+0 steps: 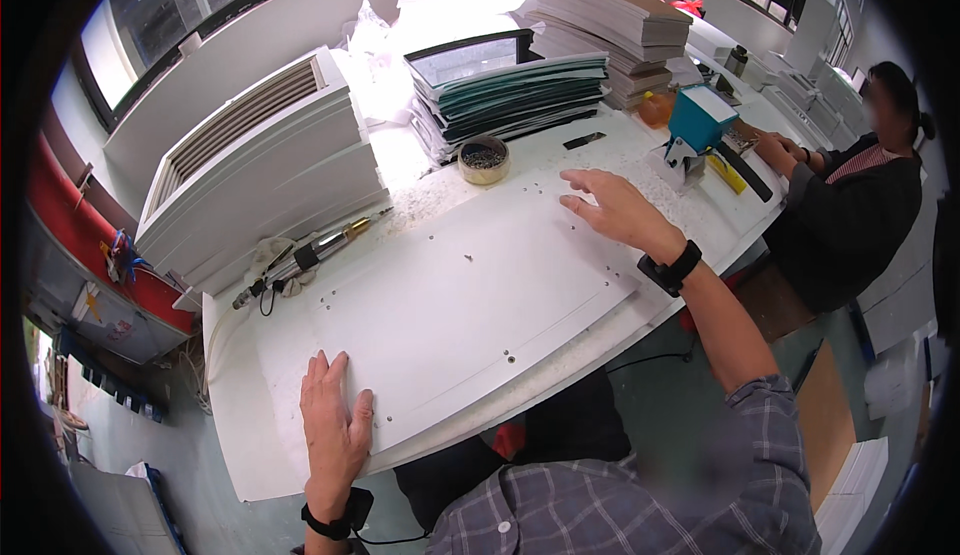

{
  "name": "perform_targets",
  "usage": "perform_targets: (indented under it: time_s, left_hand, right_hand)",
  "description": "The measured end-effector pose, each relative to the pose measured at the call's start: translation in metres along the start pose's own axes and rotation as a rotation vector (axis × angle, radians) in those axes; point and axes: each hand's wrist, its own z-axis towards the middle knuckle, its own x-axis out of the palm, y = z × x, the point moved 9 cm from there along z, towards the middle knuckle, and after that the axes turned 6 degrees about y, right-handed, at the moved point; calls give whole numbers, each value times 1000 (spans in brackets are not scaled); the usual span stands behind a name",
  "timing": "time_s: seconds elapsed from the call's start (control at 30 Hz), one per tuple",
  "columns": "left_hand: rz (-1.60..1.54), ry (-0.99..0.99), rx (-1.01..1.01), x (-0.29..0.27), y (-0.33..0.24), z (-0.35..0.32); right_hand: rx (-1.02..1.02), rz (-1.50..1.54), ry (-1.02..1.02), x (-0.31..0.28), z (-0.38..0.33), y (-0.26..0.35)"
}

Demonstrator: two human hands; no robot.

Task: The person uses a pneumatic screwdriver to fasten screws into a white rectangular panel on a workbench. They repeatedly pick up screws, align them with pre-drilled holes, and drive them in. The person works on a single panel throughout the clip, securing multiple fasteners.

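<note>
Flat beneath both hands' spread fingers, left hand (335, 425) and right hand (615, 210), white panel (450, 305).

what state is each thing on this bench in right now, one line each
large flat white metal panel: lying flat on the bench, small screws loose on top
left hand: open, palm flat on the panel's near corner
right hand: open, fingers spread over the far edge
black-and-gold electric screwdriver: lying unheld
small round screw tin: open, filled

Middle of the big flat white panel (450, 305) is wide open. A round tin of screws (484, 159) and a black-and-gold electric screwdriver (305, 255) crowd its far edge.
</note>
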Motion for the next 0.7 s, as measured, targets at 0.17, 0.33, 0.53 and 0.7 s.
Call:
perform_targets:
  time_s: [0.17, 0.33, 0.53, 0.7]
  left_hand:
    - [15, -8, -7, 2, 2, -3]
    - [292, 44, 80, -14, -15, 3]
    - [176, 157, 492, -22, -122, 98]
    - [235, 302, 706, 30, -158, 162]
  right_hand:
    - [-64, -127, -107, 25, -59, -2]
    - [-4, -121, -74, 27, -73, 5]
    - [-35, -72, -127, 18, -104, 2]
    - [-4, 73, -206, 15, -129, -2]
